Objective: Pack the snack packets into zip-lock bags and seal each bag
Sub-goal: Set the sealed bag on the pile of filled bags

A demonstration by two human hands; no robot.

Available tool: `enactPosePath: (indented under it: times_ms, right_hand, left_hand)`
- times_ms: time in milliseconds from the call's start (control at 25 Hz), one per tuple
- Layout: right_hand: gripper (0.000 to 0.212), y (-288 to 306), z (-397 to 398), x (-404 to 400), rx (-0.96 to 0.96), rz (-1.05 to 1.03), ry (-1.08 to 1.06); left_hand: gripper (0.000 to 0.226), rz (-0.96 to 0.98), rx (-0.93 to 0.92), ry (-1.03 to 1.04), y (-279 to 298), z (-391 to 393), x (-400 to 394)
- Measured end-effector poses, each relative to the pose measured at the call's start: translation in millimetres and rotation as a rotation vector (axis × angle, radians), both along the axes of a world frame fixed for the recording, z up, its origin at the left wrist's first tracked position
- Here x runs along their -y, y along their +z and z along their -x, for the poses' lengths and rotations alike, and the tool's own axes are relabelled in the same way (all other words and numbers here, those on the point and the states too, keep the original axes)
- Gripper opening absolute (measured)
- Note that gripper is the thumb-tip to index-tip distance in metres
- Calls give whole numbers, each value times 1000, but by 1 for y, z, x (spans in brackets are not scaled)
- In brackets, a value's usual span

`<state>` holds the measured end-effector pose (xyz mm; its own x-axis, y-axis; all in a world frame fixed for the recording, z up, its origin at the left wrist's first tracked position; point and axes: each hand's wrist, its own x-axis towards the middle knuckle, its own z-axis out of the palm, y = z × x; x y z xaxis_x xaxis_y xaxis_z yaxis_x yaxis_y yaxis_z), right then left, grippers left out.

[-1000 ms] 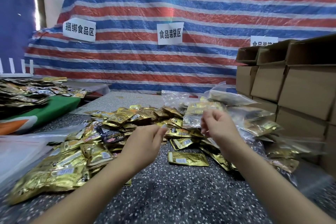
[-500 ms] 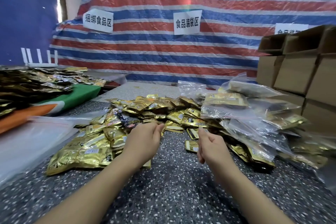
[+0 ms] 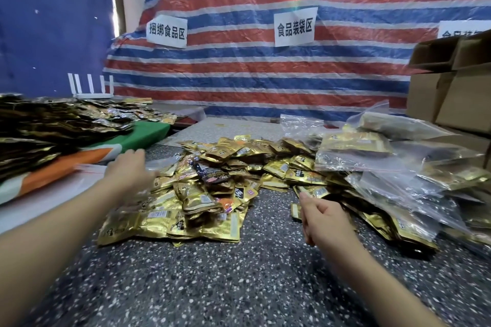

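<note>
Change: the left hand point(image 3: 127, 171) has swung out from the middle of the counter point(image 3: 239, 281) to the far left, over the stack of empty zip-lock bags point(image 3: 87, 170); the right hand point(image 3: 325, 216) has dropped lower, near the counter
Meaning: probably a fresh bag is being fetched, so a new fill starts here and nothing is yet packed in this round (a judgement)
Left fingers: spread and reaching, blurred by motion; I cannot tell whether they already touch the plastic
Right fingers: loosely curled, holding nothing, just beside a stray packet point(image 3: 295, 210)
Snack packets: loose heap point(image 3: 212, 194) in the middle, between the hands; flat, crinkled gold foil pouches, glossy, a few dark-printed ones mixed in
Filled bags: pile point(image 3: 385, 167) on the right, clear, wrinkled, slippery-looking film
Counter: dark speckled stone, hard and smooth
Behind: striped woven tarp point(image 3: 265, 74), cardboard boxes point(image 3: 451, 93) at right
</note>
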<state>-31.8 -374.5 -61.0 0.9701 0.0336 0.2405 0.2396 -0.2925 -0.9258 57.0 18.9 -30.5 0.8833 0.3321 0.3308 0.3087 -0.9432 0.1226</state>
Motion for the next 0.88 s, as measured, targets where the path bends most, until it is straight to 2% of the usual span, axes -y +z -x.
enactPosePath:
  times_ms: [120,160,280,400,560,720,880]
  right_hand:
    - [61,1,0,0,15,33,3]
    - [61,2,1,0,16,37,4]
    - [58,3,3,0,14,27,12]
    - [56,4,3,-1,4,31,19]
    - [53,3,3,-1,8,34,15]
    - [52,6,4,-1,-25,14,28]
    - [48,6,5,1,-4,4,30]
  left_hand:
    - [64,-69,-94,-4,-15,-8,-18]
    - [60,-100,-117,-6,-17,-9,-19]
    - [26,-189,-109,-39,-16,-10,-23]
    - [25,-200,33,-82,-10,-7,-20]
    - [22,127,368,-269,21,0,20]
    - [27,353,514,-524,53,15,99]
    - [31,782,557,-715,67,30,175]
